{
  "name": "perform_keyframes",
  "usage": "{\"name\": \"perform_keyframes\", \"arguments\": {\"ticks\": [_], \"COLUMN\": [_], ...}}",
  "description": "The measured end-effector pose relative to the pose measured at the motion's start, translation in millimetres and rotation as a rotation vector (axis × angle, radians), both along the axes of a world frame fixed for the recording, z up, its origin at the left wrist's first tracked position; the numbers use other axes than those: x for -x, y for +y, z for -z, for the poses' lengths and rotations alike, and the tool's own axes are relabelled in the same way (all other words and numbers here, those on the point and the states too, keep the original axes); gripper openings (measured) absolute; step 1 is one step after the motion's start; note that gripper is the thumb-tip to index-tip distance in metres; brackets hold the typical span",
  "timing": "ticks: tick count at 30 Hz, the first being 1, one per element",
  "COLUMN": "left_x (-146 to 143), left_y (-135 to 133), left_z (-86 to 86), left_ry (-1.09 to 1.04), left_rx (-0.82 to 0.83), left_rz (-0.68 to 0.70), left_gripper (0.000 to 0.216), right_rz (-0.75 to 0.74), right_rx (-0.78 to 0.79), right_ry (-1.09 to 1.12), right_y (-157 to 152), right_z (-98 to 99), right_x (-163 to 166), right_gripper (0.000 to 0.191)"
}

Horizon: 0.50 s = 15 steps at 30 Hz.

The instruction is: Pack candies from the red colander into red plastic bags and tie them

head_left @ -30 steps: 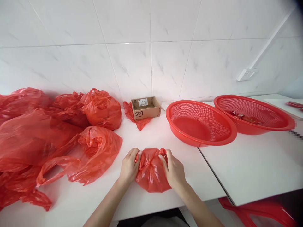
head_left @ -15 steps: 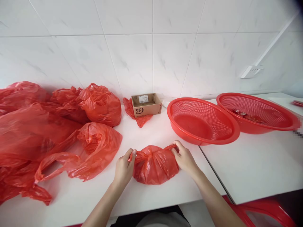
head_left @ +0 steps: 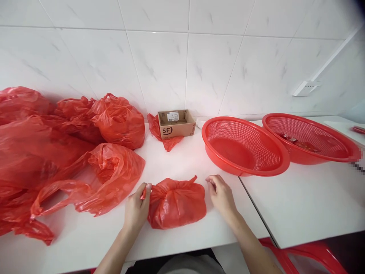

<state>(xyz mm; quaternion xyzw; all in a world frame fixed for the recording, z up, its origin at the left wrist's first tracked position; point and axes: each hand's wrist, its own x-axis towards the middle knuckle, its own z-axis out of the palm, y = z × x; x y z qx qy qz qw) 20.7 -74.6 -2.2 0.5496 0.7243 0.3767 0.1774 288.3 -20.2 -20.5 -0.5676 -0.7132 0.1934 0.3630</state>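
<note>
I see the left grip [head_left: 136, 208] closed in a pinch: the thumb and the first fingers [head_left: 147, 187] press together on a small twisted end of red plastic at the left side of the small tied bag [head_left: 176, 202], and the rest of this hand rests on the bench [head_left: 182, 163] just beside the bag. The right grip [head_left: 221, 195] holds nothing; its fingers are half curled, with the thumb and forefinger tips near each other, and it lies on the bench a little apart from the right side of the bag. The small tied bag sits between the two grips, close to the front edge of the bench, with its knot on top and one short tail pointing up to the right. At the left end of the bench lies a big pile of red bags [head_left: 37, 148], and an open loose bag [head_left: 114, 175] from it reaches near the left grip. At the back edge, against the tiled wall, stands a cardboard box [head_left: 176, 125] on a scrap of red plastic. A red basket [head_left: 245, 167] stands at the right end of the bench, over the seam to the next bench [head_left: 299, 205], where a second red basket [head_left: 313, 158] holds some small red items that I cannot tell.
</note>
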Motion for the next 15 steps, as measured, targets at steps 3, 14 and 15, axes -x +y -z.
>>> {"name": "perform_keyframes", "arguments": {"ticks": [3,14,15], "left_x": [3.4,-8.7,-7.3], "left_y": [-2.2,-6.6,-5.8], "left_z": [0.0,12.6,13.1], "left_ry": [0.013,0.117,0.135], "left_rx": [0.0,0.086,0.098], "left_rz": [0.003,0.021,0.022], "left_gripper": [0.041,0.037,0.036], "right_rz": [0.016,-0.268,-0.269], "right_rx": [0.063,0.044,0.048], "right_ry": [0.093,-0.214,-0.235], "right_y": [-6.3,-22.3,-18.2], "right_z": [-21.7,-5.0,-2.6], "right_x": [0.4,39.4,38.3], "right_gripper": [0.015,0.01,0.013]}}
